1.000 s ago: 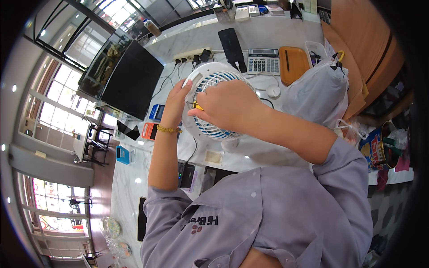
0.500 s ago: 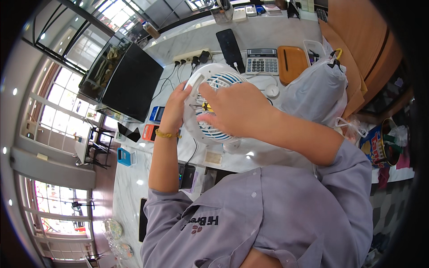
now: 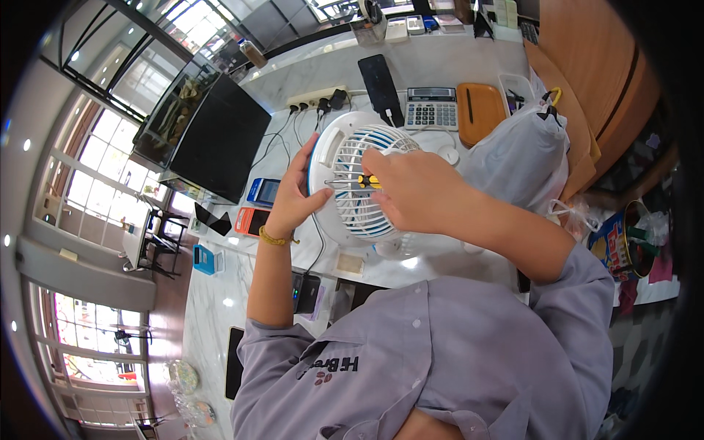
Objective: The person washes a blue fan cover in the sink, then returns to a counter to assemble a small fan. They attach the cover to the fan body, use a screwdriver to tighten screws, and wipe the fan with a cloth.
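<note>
A small white fan (image 3: 357,221) with a round grille and blue parts behind its bars stands tilted in front of me on the marble counter. My left hand (image 3: 295,196) grips its left rim, with the thumb over the front edge and the fingers on the outer side. In my right hand (image 3: 419,187) is a screwdriver (image 3: 367,182) with a yellow and black handle, fingers closed round it. Its metal shaft points left across the grille, and the tip is at the fan's left rim near my left thumb. Whether the tip sits in a screw, I cannot tell.
Behind the fan lie a black phone (image 3: 380,88), a calculator (image 3: 431,110) and an orange-brown tray (image 3: 480,114). A stuffed plastic bag (image 3: 519,150) is at right. A power strip (image 3: 317,98) with cables, a black monitor-like panel (image 3: 220,139) and card terminals (image 3: 264,191) stand left.
The fan has turned and tilted a little. My left thumb now lies over the rim's front. My right hand has shifted right, and more of the screwdriver shows.
</note>
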A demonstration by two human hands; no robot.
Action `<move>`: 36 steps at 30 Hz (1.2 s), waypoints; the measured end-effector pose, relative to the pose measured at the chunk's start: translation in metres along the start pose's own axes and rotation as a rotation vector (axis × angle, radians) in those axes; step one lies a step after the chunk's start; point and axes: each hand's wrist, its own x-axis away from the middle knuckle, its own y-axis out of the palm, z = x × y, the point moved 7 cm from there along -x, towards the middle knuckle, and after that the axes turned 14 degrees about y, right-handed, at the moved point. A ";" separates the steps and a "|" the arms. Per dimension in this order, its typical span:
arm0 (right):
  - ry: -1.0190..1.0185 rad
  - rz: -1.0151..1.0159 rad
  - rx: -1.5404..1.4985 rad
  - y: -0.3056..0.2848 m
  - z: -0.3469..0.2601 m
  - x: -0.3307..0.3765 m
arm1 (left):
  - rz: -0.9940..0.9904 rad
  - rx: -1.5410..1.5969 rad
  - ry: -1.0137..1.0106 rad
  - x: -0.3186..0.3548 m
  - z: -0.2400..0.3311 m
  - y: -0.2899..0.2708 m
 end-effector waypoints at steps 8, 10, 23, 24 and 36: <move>-0.342 0.255 0.180 -0.010 -0.019 0.018 | 0.019 -0.108 0.232 0.003 -0.011 0.010; -0.315 0.192 0.191 -0.007 -0.020 0.018 | 0.025 -0.124 0.228 0.001 -0.009 0.013; -0.314 -0.019 0.191 -0.009 -0.035 0.009 | 0.047 -0.234 0.215 0.008 -0.004 0.011; -0.333 -0.009 0.140 -0.007 -0.033 0.010 | 0.044 -0.144 0.236 0.007 -0.010 0.014; -0.386 0.105 0.529 -0.012 -0.039 0.007 | 0.076 -0.150 0.172 0.016 -0.013 0.021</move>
